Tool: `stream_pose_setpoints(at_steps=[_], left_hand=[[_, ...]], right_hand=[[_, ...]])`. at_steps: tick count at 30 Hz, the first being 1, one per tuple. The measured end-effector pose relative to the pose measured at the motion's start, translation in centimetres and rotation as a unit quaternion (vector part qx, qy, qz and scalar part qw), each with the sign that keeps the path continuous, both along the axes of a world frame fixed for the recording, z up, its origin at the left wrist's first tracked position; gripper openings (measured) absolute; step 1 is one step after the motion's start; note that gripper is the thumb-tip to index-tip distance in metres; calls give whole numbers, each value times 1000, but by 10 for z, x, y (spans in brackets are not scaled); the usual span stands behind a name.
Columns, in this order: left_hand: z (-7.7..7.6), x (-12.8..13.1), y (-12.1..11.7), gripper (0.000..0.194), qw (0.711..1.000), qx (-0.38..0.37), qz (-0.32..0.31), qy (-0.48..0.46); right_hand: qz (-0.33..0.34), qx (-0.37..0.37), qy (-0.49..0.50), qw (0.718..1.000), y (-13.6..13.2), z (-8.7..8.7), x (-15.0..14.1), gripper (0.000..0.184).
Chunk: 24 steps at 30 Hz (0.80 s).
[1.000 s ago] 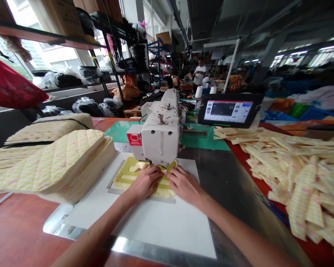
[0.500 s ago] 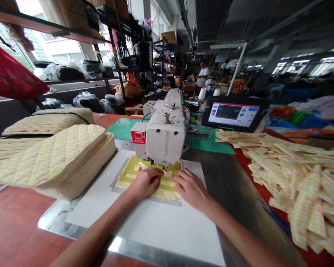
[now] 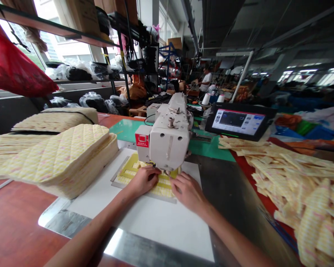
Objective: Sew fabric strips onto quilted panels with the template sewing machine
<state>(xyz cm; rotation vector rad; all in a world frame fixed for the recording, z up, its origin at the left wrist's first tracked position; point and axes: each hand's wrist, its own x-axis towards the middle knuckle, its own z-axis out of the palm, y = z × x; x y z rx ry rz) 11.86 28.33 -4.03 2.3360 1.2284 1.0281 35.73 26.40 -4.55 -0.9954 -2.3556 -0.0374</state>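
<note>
— Where is the cloth, and how will it handle?
— The quilted cloth (image 3: pixel 161 191) lies near the far edge of the white sheet (image 3: pixel 158 222), below the sewing machine (image 3: pixel 169 144), with a yellow frame (image 3: pixel 131 161) over it. I judge it light, soft and not fragile; it may wrinkle, so I would take it flat by its outer edges, away from the needle.
— And the hands?
— The left hand (image 3: pixel 144 180) is half curled, fingertips down near the needle; the right hand (image 3: pixel 187 190) is looser, fingers bent, at the right side of the cloth. If either pinches something, I cannot tell.
— What stands farther out?
— A padded stack (image 3: pixel 72 148) toward the bench's left edge, loose strips (image 3: pixel 284 174) toward its right edge.
— What differs from half a second ago?
— Sheet and frame seem slightly more left under the machine; the left hand too.
</note>
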Motion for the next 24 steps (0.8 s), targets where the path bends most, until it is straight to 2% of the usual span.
stream_pose_setpoints(at_steps=[8,15,21,24], left_hand=[[3,-6,-14,28,999,-15,-25,-16],[1,6,-22,28,999,-14,-41,-29],[4,15,-22,25,998,-7,-48,-31],[5,15,-32,24,998,-8,-55,-24]], right_hand=[[2,-22,11,1000,-16,0,-4,19],[-14,-36,-17,999,-27,3,8,21],[-15,-39,-9,999,-28,3,13,24],[-10,-45,12,999,-30,2,16,25]])
